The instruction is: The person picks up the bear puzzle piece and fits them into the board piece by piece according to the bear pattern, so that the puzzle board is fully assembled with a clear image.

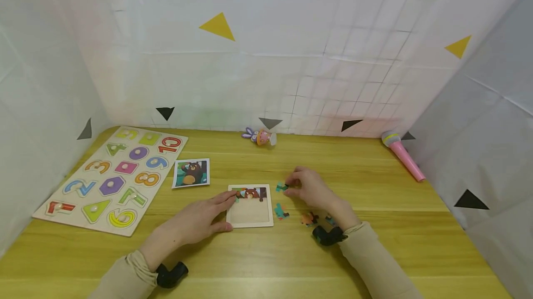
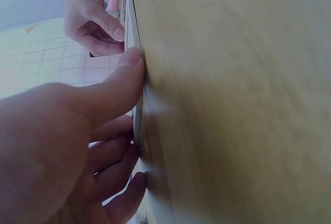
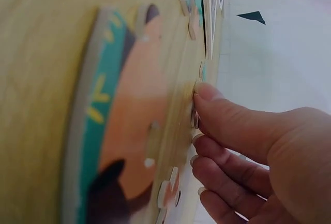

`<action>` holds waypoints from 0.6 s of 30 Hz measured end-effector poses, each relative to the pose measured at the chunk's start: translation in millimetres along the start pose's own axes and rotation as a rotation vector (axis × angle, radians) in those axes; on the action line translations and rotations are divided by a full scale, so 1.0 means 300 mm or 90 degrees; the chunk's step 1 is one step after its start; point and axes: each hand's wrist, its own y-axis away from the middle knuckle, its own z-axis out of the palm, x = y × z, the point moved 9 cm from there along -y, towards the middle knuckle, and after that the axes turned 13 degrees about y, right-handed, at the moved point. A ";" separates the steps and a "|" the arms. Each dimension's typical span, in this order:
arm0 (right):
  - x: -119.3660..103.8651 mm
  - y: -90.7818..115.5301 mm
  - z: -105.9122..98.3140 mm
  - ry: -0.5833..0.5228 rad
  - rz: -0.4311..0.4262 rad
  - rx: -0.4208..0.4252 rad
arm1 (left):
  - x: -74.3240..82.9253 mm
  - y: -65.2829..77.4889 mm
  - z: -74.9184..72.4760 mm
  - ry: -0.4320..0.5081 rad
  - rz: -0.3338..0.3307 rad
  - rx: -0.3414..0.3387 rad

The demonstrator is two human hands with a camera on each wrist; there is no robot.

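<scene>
Surface: one wood-grain table (image 1: 250, 262), enclosed by white sheeting (image 1: 283, 26) bearing two yellow triangles and several dark ones.

Principal lot: one small wooden puzzle frame (image 1: 250, 218), placed between the hands; its far part is filled with a bear's head (the near part shows bare backing). Left hand (image 1: 197, 219) clasps its left side, thumb at the near left corner. Right hand (image 1: 312, 191), well apart from the left, pinches one green puzzle piece (image 1: 280, 187) just right of the frame. Further loose pieces (image 1: 281, 211) lie at and near the frame's right side, at least three (partly hidden by the wrist).

Also: one number board (image 1: 75, 221), ten numerals and five shapes; one bear card (image 1: 191, 173); one rabbit figurine (image 1: 262, 137), on its side; one pink microphone (image 1: 408, 159); two black wrist mounts (image 1: 171, 275).
</scene>
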 end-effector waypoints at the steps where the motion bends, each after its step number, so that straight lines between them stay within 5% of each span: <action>1: -0.002 0.000 -0.001 0.004 -0.007 0.003 | 0.000 0.000 0.000 0.000 0.000 -0.001; 18: -0.026 0.002 -0.002 0.048 -0.055 0.018 | -0.011 -0.002 0.004 0.006 -0.014 -0.007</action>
